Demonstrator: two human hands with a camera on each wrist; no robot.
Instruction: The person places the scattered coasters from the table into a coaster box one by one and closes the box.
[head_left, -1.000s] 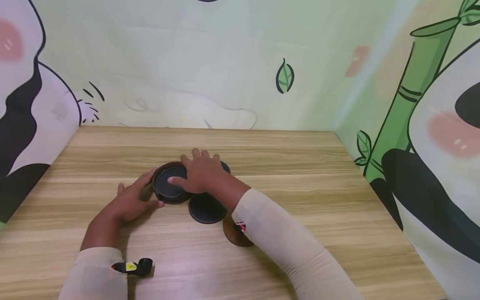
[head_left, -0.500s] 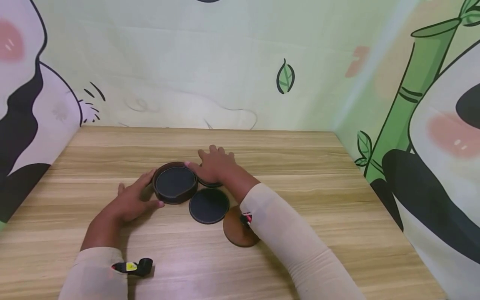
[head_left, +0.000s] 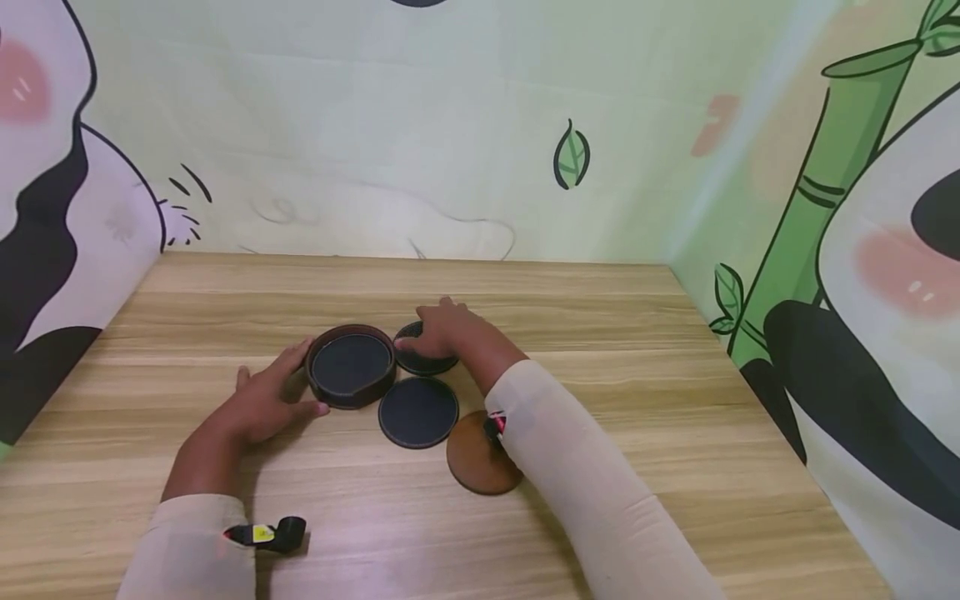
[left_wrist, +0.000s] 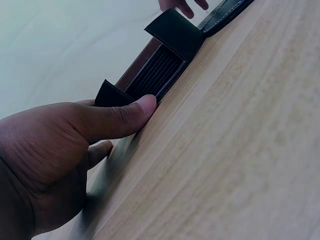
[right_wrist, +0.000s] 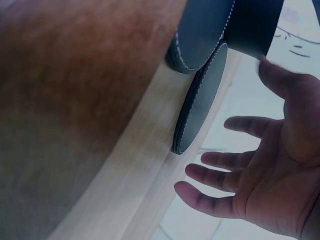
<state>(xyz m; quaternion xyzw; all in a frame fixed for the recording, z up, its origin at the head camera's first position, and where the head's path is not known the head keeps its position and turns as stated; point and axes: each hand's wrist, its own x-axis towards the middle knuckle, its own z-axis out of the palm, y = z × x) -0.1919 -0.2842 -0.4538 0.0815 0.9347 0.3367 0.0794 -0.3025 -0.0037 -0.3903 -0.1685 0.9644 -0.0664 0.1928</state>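
A round dark coaster holder (head_left: 377,393) stands on the table with black coasters stacked inside; a notch in its wall shows their edges in the left wrist view. My left hand (head_left: 262,406) holds its left side, thumb (left_wrist: 122,121) at the front and fingers partly hidden behind. To the holder's right lie two black stitched coaster stacks, a near one (head_left: 418,412) and a far one (head_left: 425,365). Over the far stack hovers my right hand (head_left: 442,329), fingers spread and holding nothing in the right wrist view. A brown coaster (head_left: 476,460) lies nearer, partly under the right sleeve.
The wooden table (head_left: 600,333) meets a wall (head_left: 450,167) printed with pandas and bamboo at the back and sides. Wrist camera mounts sit on both sleeves, the left one (head_left: 277,533) close above the table.
My right hand has moved off the holder to the right, uncovering the coasters in it and then part of the far stack. The left hand and the holder have stayed put.
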